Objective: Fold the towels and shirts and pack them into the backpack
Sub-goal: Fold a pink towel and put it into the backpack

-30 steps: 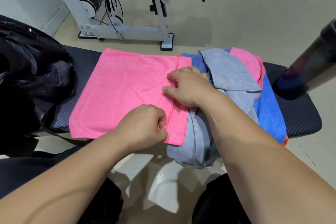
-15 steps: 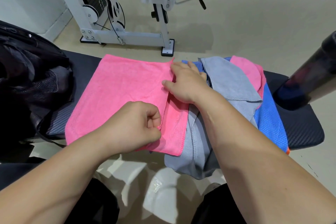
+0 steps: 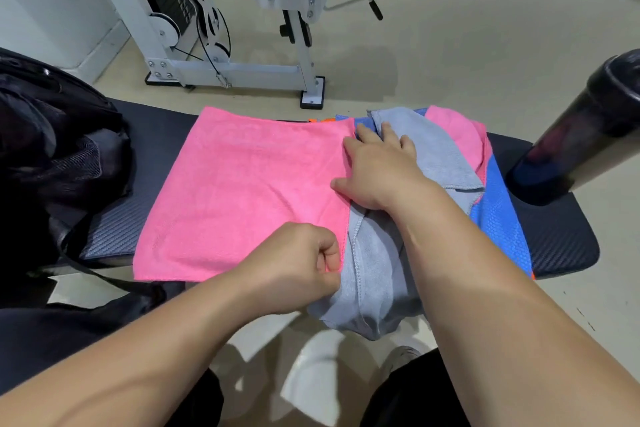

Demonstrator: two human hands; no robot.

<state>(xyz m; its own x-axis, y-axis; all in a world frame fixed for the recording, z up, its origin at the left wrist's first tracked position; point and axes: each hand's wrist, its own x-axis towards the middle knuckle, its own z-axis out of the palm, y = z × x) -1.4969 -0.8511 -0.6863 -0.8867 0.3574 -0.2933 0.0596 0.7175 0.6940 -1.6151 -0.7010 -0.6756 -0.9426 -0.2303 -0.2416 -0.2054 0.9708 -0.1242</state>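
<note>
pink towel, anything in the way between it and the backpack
Nothing visible. Only bare bench lies between the pink towel and the backpack. The grey towel lies on its other side, right, where the left hand pinches its corner and the right hand presses its edge.

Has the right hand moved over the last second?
Yes: the right hand slid along the pink towel toward the far edge of the bench.

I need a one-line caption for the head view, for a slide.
Left hand pinches the near corner of the pink towel on the bench; right hand rests on its right edge.
</note>
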